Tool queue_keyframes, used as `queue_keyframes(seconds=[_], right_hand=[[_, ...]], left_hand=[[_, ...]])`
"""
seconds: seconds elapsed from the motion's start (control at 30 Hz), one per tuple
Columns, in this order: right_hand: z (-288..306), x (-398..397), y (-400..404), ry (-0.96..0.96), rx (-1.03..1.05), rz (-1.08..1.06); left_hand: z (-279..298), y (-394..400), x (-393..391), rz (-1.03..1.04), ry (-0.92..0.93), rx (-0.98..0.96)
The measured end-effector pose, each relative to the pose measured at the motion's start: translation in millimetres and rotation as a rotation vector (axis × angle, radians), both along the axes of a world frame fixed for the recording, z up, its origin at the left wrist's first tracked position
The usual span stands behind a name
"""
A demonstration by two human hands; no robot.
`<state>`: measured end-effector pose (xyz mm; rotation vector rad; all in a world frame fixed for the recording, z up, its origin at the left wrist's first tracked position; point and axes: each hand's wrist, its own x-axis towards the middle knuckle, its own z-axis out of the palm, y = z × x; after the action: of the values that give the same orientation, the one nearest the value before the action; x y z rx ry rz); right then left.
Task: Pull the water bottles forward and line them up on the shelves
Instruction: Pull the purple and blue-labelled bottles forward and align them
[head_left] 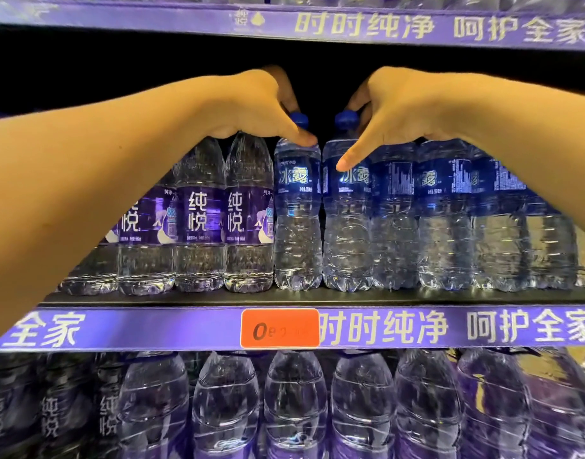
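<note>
Middle shelf [191, 298] observed from the front, with both hands raised to the bottle tops near the centre of the view. The left hand [251, 104] is seen at about 11 o'clock from the frame centre, its fingers curled over the blue cap and its thumb laid on the shoulder of the left blue-label bottle [297, 213]; this bottle is judged to be gripped at the neck. The right hand [400, 107], at about 1 o'clock, is closed in the same manner round the cap of the right blue-label bottle [347, 220], thumb pointing down onto its shoulder. Both held bottles stand upright, just beside each other, bases near the front edge of the shelf. To 9 o'clock of them a row of purple-label bottles [200, 213] is set level with the same front line. To 3 o'clock the further blue-label bottles [445, 213] stand close together, labels turned different ways, and appear roughly level, though blur prevents certainty. The front row of this shelf is therefore judged largely pulled forward; the two held bottles are taken as the pair in hand. Whether rows behind need filling cannot be told, the back being dark. The lower shelf's bottles [294, 402] appear crowded to the front; the top shelf is barely visible. An orange price tag [279, 327] is fixed on the shelf rail.
</note>
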<state>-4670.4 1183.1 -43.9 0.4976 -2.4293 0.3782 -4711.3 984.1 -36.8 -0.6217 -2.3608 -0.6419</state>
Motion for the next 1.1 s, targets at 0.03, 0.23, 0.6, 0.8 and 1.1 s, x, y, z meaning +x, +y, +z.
queue_keyframes(seconds=[0.03, 0.23, 0.6, 0.8, 1.1], right_hand=[[-0.7, -1.1, -1.1, 0.007, -0.003, 0.014], [-1.7, -3.8, -1.2, 0.032, 0.031, -0.030], [7.3, -2.3, 22.2, 0.201, -0.162, -0.067], [1.7, 9.3, 67.9, 0.300, 0.020, -0.286], [1.2, 14.1, 118.2, 0.319, 0.147, -0.315]], left_hand=[[-1.0, 1.4, -0.7, -0.001, 0.004, 0.006], [-8.2, 4.8, -4.2, -0.026, 0.039, 0.031], [-10.0, 18.6, -5.0, -0.083, 0.209, 0.008], [-13.4, 64.8, 1.0, -0.091, 0.348, 0.053], [-0.2, 141.8, 13.7, 0.012, 0.187, -0.118]])
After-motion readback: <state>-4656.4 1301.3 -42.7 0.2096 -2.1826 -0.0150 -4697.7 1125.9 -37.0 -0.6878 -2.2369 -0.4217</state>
